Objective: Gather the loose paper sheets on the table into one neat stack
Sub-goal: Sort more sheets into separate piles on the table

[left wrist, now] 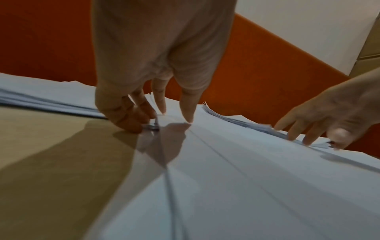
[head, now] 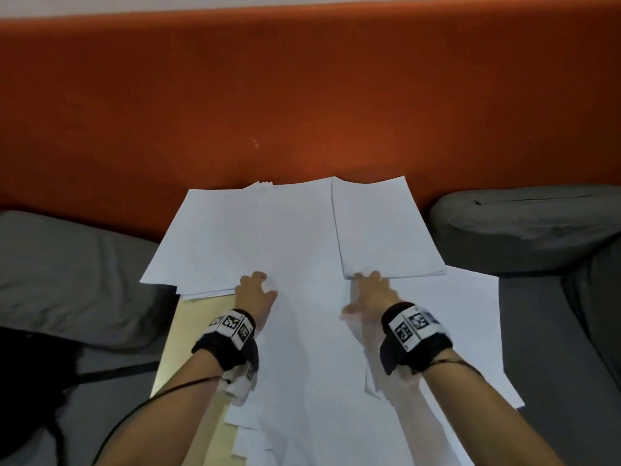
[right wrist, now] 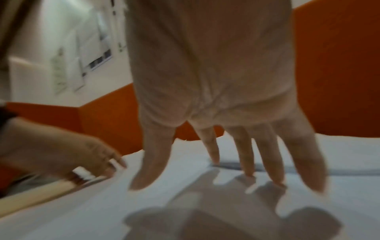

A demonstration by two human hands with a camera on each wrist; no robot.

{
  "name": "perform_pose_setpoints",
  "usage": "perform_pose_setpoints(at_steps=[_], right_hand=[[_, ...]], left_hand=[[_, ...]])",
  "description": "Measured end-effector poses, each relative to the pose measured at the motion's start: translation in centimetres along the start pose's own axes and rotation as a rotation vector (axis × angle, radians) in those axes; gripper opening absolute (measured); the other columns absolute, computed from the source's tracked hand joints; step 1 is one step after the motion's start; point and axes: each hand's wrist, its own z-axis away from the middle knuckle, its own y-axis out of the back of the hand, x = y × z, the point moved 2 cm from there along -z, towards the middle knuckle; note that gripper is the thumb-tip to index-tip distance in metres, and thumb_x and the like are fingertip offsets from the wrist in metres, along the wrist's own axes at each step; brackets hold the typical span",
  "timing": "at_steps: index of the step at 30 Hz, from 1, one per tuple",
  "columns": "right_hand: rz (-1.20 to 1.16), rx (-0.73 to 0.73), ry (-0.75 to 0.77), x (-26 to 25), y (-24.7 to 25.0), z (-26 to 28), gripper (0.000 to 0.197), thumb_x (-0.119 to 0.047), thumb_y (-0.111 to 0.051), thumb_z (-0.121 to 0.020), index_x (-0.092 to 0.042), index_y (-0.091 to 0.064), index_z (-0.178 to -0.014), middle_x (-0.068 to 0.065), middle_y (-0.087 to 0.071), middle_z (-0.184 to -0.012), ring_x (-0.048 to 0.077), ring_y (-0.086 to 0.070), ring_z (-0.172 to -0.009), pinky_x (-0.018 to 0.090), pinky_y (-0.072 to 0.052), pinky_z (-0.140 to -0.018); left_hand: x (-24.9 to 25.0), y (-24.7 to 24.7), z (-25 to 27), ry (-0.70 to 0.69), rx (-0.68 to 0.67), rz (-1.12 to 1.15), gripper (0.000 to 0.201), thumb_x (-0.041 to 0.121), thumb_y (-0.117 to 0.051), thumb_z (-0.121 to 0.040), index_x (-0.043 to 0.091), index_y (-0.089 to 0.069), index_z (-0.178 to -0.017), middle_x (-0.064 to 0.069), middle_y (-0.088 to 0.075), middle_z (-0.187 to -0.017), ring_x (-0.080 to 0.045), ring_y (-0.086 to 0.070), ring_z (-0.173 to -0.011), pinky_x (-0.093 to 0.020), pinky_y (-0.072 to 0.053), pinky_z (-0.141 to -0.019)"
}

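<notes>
Spreading across the pale wooden table (head: 198,317), the loose white paper sheets (head: 302,237) lie in overlapping piles by the orange padded backrest (head: 302,95). The left hand (head: 255,290) pinches one pile's near edge; the right hand (head: 368,290) rests spread fingertips (right wrist: 248,172) against another. Sliding both piles together should square them best. No writing is legible on them.

We see bare forearms, each wearing a black fabric wrist strap (head: 224,348) topped by a white block of black-and-white square markers (head: 414,325) — a thin black cord (head: 188,385) trails back along each arm.
</notes>
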Motion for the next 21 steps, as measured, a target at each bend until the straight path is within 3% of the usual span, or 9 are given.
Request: perform_pose_setpoints(at_steps=[3,5,7,10,13,15,17,19,21], right_hand=[[0.24,-0.137,-0.041,-2.8,-4.8,1.2,0.11,-0.058,-0.063,-0.076,-0.018,0.008,-0.149,0.022,0.017,-0.153,0.049,0.005,-0.14,0.061,-0.017,-0.109],[0.237,-0.145,-0.068,-3.6,-6.5,1.5,0.114,-0.061,-0.06,-0.077,-0.018,0.019,-0.147,0.022,0.03,-0.15,0.051,0.018,-0.137,0.066,-0.008,-0.109],[0.205,-0.129,-0.08,-3.6,-7.0,1.4,0.114,-0.062,-0.059,-0.078,-0.02,0.02,-0.147,0.019,0.032,-0.149,0.05,0.02,-0.137,0.067,-0.007,-0.109],[0.179,-0.109,-0.079,-3.4,-7.1,1.4,0.112,-0.063,-0.059,-0.077,-0.022,0.017,-0.148,0.017,0.032,-0.15,0.048,0.021,-0.138,0.066,-0.006,-0.11],[0.168,-0.095,-0.069,-3.2,-7.3,1.6,0.109,-0.062,-0.058,-0.079,-0.022,0.016,-0.148,0.016,0.032,-0.151,0.046,0.022,-0.138,0.064,-0.004,-0.111],[0.162,-0.082,-0.055,-3.0,-7.5,1.7,0.106,-0.062,-0.056,-0.08,-0.022,0.015,-0.149,0.016,0.032,-0.151,0.045,0.022,-0.139,0.063,-0.002,-0.111],[0.16,-0.068,-0.04,-3.0,-7.7,2.0,0.102,-0.062,-0.052,-0.082,-0.022,0.014,-0.149,0.015,0.031,-0.151,0.044,0.023,-0.139,0.063,0.0,-0.112],[0.169,-0.057,-0.024,-2.9,-8.0,2.2,0.099,-0.063,-0.049,-0.084,-0.021,0.013,-0.149,0.015,0.031,-0.151,0.044,0.023,-0.139,0.061,0.002,-0.112],[0.17,-0.051,-0.015,-2.9,-8.3,2.4,0.097,-0.064,-0.046,-0.084,-0.021,0.012,-0.149,0.015,0.03,-0.152,0.043,0.023,-0.139,0.061,0.002,-0.113]], left_hand=[[-1.3,0.7,0.8,0.012,-0.066,0.103,0.044,0.005,-0.059,-0.085,0.001,-0.042,-0.126,-0.01,-0.047,-0.117,-0.021,-0.049,-0.1,-0.009,-0.037,-0.072],[-2.5,1.0,0.9,0.033,-0.111,0.156,0.039,0.001,-0.06,-0.083,-0.004,-0.047,-0.119,-0.004,-0.052,-0.096,-0.017,-0.05,-0.083,-0.006,-0.038,-0.059],[-3.5,1.4,1.0,0.036,-0.149,0.2,0.032,0.0,-0.062,-0.081,-0.004,-0.053,-0.111,0.0,-0.051,-0.077,-0.014,-0.049,-0.07,-0.014,-0.038,-0.057],[-4.4,2.0,1.4,-0.018,-0.222,0.14,0.013,0.003,-0.067,-0.08,0.011,-0.056,-0.081,0.004,-0.048,-0.071,-0.013,-0.049,-0.073,-0.011,-0.033,-0.054],[-4.9,2.1,2.0,-0.1,-0.268,0.113,0.028,0.007,-0.066,-0.082,0.018,-0.047,-0.065,0.006,-0.044,-0.065,-0.007,-0.041,-0.06,-0.01,-0.032,-0.052],[-5.1,1.8,2.3,-0.124,-0.24,0.155,0.022,0.006,-0.065,-0.082,0.016,-0.049,-0.072,0.005,-0.045,-0.068,-0.006,-0.04,-0.06,-0.006,-0.034,-0.052],[-4.7,1.5,3.2,-0.161,-0.184,0.183,0.021,0.004,-0.064,-0.082,0.009,-0.054,-0.1,-0.002,-0.053,-0.088,-0.01,-0.046,-0.074,-0.006,-0.04,-0.067],[-4.3,0.6,3.9,-0.221,-0.106,0.039,0.047,0.008,-0.06,-0.084,0.008,-0.044,-0.128,-0.009,-0.045,-0.122,-0.02,-0.043,-0.107,-0.026,-0.039,-0.096],[-3.6,0.0,4.8,-0.276,-0.119,-0.144,0.054,0.013,-0.057,-0.086,0.007,-0.036,-0.136,-0.012,-0.036,-0.133,-0.027,-0.034,-0.122,-0.036,-0.033,-0.105]])
